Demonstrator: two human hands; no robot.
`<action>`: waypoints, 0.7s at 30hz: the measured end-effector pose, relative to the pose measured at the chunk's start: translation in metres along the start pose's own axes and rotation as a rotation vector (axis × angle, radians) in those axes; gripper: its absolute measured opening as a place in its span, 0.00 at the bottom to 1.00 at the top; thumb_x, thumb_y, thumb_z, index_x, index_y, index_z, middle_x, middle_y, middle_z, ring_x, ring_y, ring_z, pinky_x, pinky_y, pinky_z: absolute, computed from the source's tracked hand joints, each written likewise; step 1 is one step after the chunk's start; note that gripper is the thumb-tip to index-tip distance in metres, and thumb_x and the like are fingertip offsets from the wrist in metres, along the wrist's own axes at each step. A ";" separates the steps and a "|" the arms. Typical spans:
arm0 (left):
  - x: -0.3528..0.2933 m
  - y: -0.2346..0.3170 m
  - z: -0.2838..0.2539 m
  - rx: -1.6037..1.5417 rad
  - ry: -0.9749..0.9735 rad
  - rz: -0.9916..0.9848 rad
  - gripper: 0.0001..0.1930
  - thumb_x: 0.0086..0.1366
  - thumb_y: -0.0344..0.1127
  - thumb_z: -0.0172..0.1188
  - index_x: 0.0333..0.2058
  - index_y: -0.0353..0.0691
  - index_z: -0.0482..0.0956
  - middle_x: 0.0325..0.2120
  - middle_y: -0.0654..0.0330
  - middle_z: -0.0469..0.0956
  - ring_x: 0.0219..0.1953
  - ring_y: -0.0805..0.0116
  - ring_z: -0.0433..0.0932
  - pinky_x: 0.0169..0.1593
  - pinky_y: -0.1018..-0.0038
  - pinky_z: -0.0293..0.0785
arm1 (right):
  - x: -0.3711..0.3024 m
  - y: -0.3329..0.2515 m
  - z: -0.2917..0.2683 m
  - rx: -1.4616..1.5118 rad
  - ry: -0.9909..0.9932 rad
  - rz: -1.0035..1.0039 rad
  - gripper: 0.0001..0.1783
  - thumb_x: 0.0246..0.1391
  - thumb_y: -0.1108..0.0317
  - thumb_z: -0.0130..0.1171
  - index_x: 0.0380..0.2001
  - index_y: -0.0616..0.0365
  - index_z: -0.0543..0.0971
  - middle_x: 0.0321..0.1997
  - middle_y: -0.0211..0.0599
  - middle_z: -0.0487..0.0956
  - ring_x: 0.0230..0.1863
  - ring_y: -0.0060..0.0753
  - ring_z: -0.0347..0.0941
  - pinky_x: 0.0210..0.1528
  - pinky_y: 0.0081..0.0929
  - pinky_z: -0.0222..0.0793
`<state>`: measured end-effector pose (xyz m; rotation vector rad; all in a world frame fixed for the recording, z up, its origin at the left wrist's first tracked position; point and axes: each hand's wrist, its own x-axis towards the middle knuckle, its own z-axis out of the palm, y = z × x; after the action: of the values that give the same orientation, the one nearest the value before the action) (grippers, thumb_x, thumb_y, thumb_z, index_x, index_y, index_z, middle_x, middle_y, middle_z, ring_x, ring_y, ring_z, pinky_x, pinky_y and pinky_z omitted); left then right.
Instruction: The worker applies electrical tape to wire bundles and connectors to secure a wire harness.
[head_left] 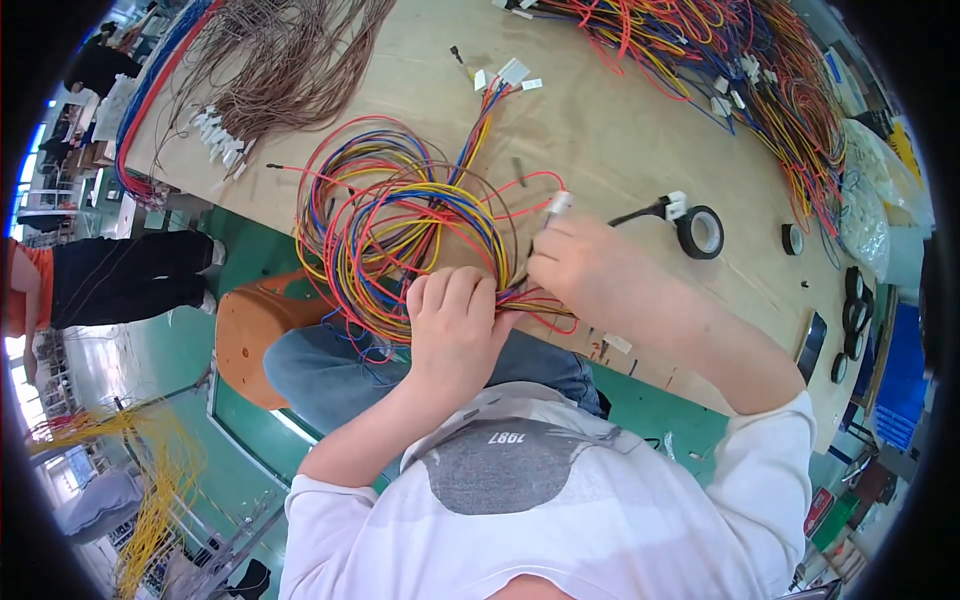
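Note:
A coiled wire harness (400,215) of red, yellow, blue and brown wires lies at the table's near edge, partly over my lap. My left hand (452,315) is closed around the near right side of the coil. Beside it my right hand (578,255) is closed in a pinch at the coil's right edge. A thin dark strand shows by its fingertips, but what they hold is mostly hidden. Just above the right hand sits a white connector (560,202) on red wires. White plugs (513,72) end the harness's far branch.
Black tape rolls (700,232) lie to the right, near a black cable with a white plug (675,205). Brown wire bundles (290,70) lie far left; multicoloured bundles (770,90) far right. A phone (812,340) rests at the right edge. An orange stool (250,340) and another person (120,280) are left.

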<state>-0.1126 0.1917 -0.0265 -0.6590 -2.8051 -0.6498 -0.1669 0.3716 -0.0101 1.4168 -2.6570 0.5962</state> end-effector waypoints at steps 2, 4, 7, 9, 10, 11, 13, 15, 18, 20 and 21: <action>0.000 -0.003 -0.001 -0.019 0.005 0.007 0.18 0.41 0.37 0.63 0.31 0.36 0.71 0.31 0.59 0.68 0.38 0.59 0.66 0.43 0.65 0.59 | 0.001 0.003 0.000 0.060 -0.049 0.037 0.07 0.32 0.71 0.56 0.19 0.59 0.70 0.22 0.36 0.68 0.29 0.37 0.66 0.33 0.29 0.64; -0.002 -0.007 -0.001 -0.081 0.009 0.025 0.19 0.40 0.37 0.64 0.32 0.36 0.72 0.31 0.59 0.69 0.37 0.60 0.67 0.42 0.66 0.60 | -0.006 0.006 0.004 0.236 0.018 -0.046 0.05 0.38 0.71 0.57 0.22 0.59 0.72 0.24 0.36 0.71 0.32 0.38 0.68 0.33 0.30 0.64; -0.007 -0.011 -0.002 -0.104 0.060 0.046 0.20 0.41 0.38 0.64 0.34 0.37 0.72 0.32 0.60 0.70 0.38 0.60 0.68 0.43 0.64 0.61 | -0.014 0.008 -0.020 0.399 -0.058 0.280 0.05 0.42 0.71 0.56 0.25 0.59 0.73 0.25 0.36 0.72 0.31 0.39 0.68 0.32 0.31 0.64; -0.011 -0.014 0.004 -0.072 0.127 0.095 0.21 0.42 0.38 0.64 0.37 0.36 0.73 0.33 0.60 0.71 0.38 0.61 0.68 0.44 0.63 0.61 | -0.017 0.001 -0.027 0.395 -0.053 0.335 0.05 0.42 0.71 0.56 0.25 0.58 0.73 0.24 0.37 0.71 0.29 0.40 0.68 0.31 0.32 0.64; -0.012 -0.013 0.004 -0.059 0.123 0.104 0.21 0.43 0.36 0.63 0.38 0.36 0.73 0.32 0.60 0.71 0.38 0.62 0.68 0.45 0.63 0.61 | -0.017 -0.001 -0.034 0.301 -0.132 0.344 0.05 0.42 0.70 0.55 0.25 0.58 0.72 0.24 0.37 0.71 0.28 0.41 0.68 0.30 0.32 0.64; -0.011 -0.013 0.003 -0.064 0.113 0.124 0.21 0.43 0.36 0.63 0.38 0.36 0.73 0.32 0.60 0.71 0.38 0.61 0.68 0.45 0.64 0.61 | -0.017 -0.003 -0.037 0.208 -0.210 0.354 0.05 0.43 0.70 0.55 0.25 0.58 0.72 0.23 0.36 0.71 0.28 0.41 0.69 0.30 0.32 0.64; -0.013 -0.013 0.002 -0.056 0.100 0.138 0.19 0.43 0.34 0.63 0.37 0.36 0.74 0.32 0.60 0.71 0.37 0.61 0.68 0.45 0.64 0.61 | -0.016 -0.013 -0.032 0.082 -0.184 0.271 0.06 0.45 0.67 0.52 0.26 0.56 0.71 0.22 0.35 0.70 0.27 0.39 0.69 0.28 0.32 0.65; -0.011 -0.014 0.005 -0.040 0.122 0.160 0.18 0.43 0.33 0.63 0.36 0.36 0.74 0.31 0.60 0.71 0.36 0.61 0.69 0.44 0.64 0.61 | -0.009 -0.021 -0.022 0.091 -0.118 0.172 0.07 0.45 0.65 0.51 0.27 0.55 0.71 0.22 0.34 0.69 0.26 0.35 0.70 0.27 0.31 0.66; -0.011 -0.014 0.006 -0.084 0.148 0.170 0.17 0.42 0.31 0.63 0.34 0.37 0.74 0.31 0.60 0.72 0.36 0.61 0.69 0.43 0.63 0.61 | -0.002 -0.028 -0.003 0.063 -0.098 0.120 0.08 0.46 0.63 0.51 0.26 0.55 0.70 0.22 0.33 0.69 0.26 0.32 0.70 0.25 0.28 0.66; -0.011 -0.015 0.006 -0.094 0.146 0.156 0.17 0.42 0.30 0.63 0.34 0.37 0.74 0.31 0.60 0.72 0.36 0.61 0.69 0.43 0.64 0.62 | -0.005 -0.029 -0.003 0.002 -0.095 0.071 0.08 0.45 0.62 0.51 0.26 0.55 0.70 0.23 0.33 0.69 0.26 0.31 0.70 0.24 0.27 0.67; -0.011 -0.016 0.005 -0.092 0.138 0.167 0.17 0.42 0.30 0.63 0.35 0.37 0.74 0.31 0.60 0.72 0.36 0.61 0.69 0.43 0.64 0.62 | -0.010 -0.028 -0.011 0.023 -0.153 0.133 0.09 0.46 0.62 0.51 0.26 0.55 0.70 0.23 0.33 0.69 0.26 0.31 0.70 0.24 0.26 0.67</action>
<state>-0.1103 0.1770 -0.0404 -0.8215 -2.5742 -0.7642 -0.1398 0.3691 0.0057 1.3513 -2.8905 0.5516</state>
